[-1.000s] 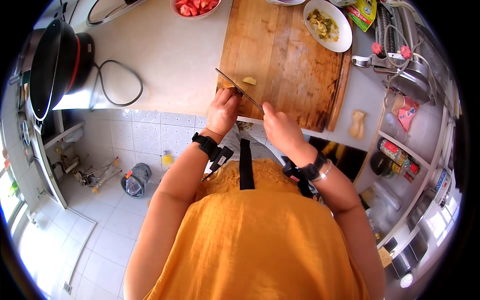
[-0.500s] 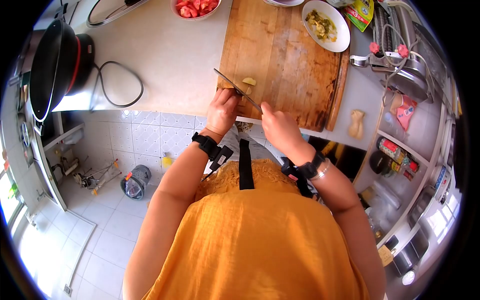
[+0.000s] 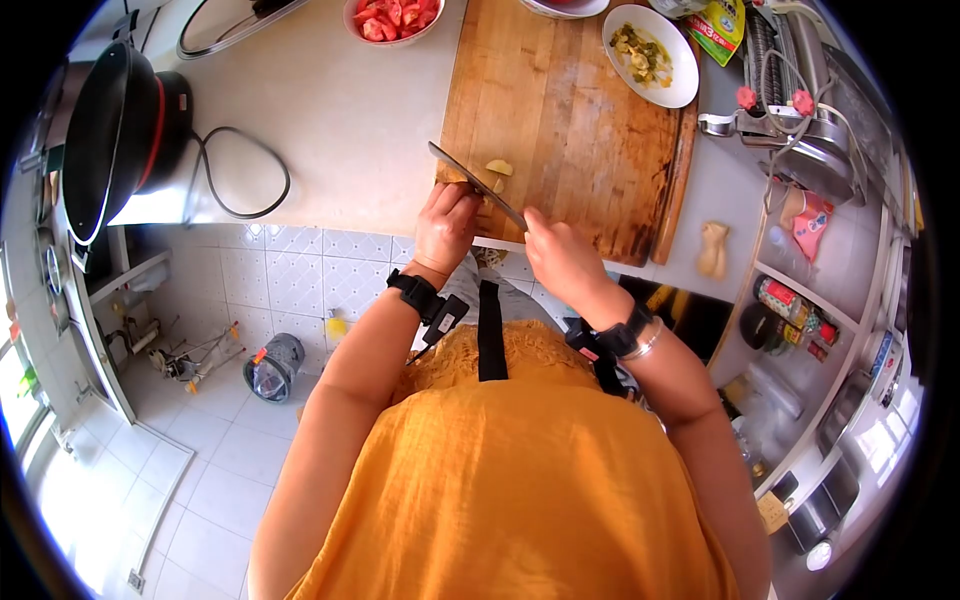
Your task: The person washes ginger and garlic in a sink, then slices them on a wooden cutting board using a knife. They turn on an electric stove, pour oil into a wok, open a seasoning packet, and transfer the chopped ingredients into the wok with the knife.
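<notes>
My right hand [image 3: 560,252] is closed round the handle of a kitchen knife [image 3: 470,180], whose blade slants up and left over the cutting board [image 3: 560,120]. Close against the blade, my left hand [image 3: 447,225] has its fingers bent and pressed together on the board's near left corner. They hold down a pale piece that looks like ginger, mostly hidden by the fingers and knife. Just beyond the blade lies a pale yellow slice [image 3: 499,167], with smaller bits beside it.
A white dish of chopped greenish pickles [image 3: 645,55] rests on the board's far right. A bowl of cut tomatoes [image 3: 392,18] stands behind left. A black pan [image 3: 110,140] and its cord occupy the left counter. One knobbly beige root [image 3: 713,250] lies right of the board.
The view has shifted slightly. Both hands keep nearly the same place, with the knife at almost the same slant beside the left fingers.
</notes>
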`<state>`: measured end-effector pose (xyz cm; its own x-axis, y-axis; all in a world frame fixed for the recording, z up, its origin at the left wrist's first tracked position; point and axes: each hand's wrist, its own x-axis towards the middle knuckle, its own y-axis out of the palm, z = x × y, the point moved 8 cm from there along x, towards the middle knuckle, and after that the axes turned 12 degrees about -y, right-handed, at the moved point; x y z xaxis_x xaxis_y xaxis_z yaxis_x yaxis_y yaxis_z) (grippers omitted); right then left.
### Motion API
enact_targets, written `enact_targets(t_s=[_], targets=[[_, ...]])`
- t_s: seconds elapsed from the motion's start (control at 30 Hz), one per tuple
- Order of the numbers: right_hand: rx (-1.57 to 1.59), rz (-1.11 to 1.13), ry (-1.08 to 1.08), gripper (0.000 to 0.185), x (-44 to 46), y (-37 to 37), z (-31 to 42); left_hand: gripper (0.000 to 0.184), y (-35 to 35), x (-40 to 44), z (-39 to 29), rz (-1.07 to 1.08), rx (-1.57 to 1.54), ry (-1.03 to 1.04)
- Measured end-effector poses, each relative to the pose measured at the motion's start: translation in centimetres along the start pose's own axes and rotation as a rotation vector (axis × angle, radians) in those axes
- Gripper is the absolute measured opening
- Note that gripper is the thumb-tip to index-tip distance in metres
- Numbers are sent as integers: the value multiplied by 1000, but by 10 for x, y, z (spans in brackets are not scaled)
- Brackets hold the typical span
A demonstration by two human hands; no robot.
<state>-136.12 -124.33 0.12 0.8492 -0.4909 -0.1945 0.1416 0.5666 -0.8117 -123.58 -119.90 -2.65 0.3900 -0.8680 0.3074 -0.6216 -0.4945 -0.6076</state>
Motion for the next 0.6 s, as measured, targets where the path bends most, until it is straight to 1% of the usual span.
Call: enact_targets(t_s=[0.1, 0.17, 0.2, 0.27, 0.3, 0.4, 0.47, 0.6], targets=[[6, 18, -21, 26, 12, 14, -4, 18, 1, -2, 2, 12, -5, -14], [-29, -69, -34, 25, 15, 22, -9, 18, 0, -2, 3, 3, -14, -16], [-28, -71, -37, 25, 15, 21, -10, 18, 1, -2, 3, 2, -11, -15], [112, -195, -6, 23, 8, 13, -14, 17, 1, -3, 5, 8, -19, -44], [109, -202, -7, 23, 6, 10, -14, 17, 0, -2, 4, 7, -19, -37], [75, -174, -29, 22, -3, 2, -6, 16, -1, -3, 3, -1, -8, -24], [50, -66, -3, 22, -5, -1, -2, 16, -1, -4, 3, -17, -16, -20], [28, -24, -35, 23, 2, -7, -1, 16, 0, -4, 4, -12, -10, -17]])
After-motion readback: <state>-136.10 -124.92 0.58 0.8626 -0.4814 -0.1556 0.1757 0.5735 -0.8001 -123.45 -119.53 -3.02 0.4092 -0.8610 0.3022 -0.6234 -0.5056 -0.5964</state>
